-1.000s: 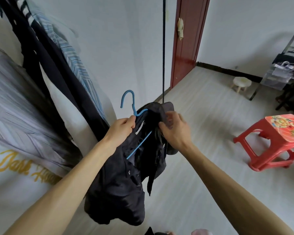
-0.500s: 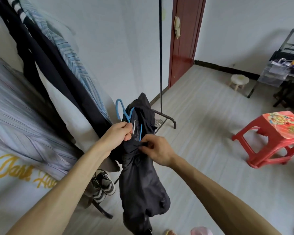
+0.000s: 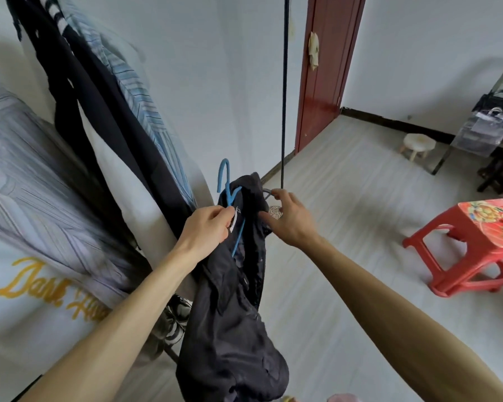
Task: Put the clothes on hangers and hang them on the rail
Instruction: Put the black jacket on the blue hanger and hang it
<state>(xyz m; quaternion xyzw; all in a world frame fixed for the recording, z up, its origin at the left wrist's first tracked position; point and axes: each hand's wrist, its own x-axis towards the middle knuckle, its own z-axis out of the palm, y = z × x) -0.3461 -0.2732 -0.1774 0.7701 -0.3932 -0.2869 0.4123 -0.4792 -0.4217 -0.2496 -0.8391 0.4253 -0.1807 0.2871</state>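
A black garment (image 3: 230, 314) hangs in a long bunch from a blue hanger (image 3: 238, 236), whose hook (image 3: 223, 175) points up. My left hand (image 3: 206, 230) grips the hanger's neck together with the garment's collar. My right hand (image 3: 291, 219) is beside the garment's right shoulder with fingers spread; its thumb touches the fabric. The rack's black upright post (image 3: 284, 82) stands just behind the right hand. Hanging clothes fill the left: a black piece (image 3: 79, 111), a blue striped shirt (image 3: 137, 91) and a white shirt with gold lettering (image 3: 41, 285). The rail itself is out of view.
A red plastic stool (image 3: 476, 242) stands on the floor at right. Farther back are a small white stool (image 3: 418, 143), a dark red door (image 3: 325, 68) and a table with a clear box (image 3: 482, 132). Shoes (image 3: 172, 323) lie under the rack.
My right hand has let go of the fabric it was pinching and risen to the garment's shoulder with fingers spread. My left hand keeps its hold on the hanger.
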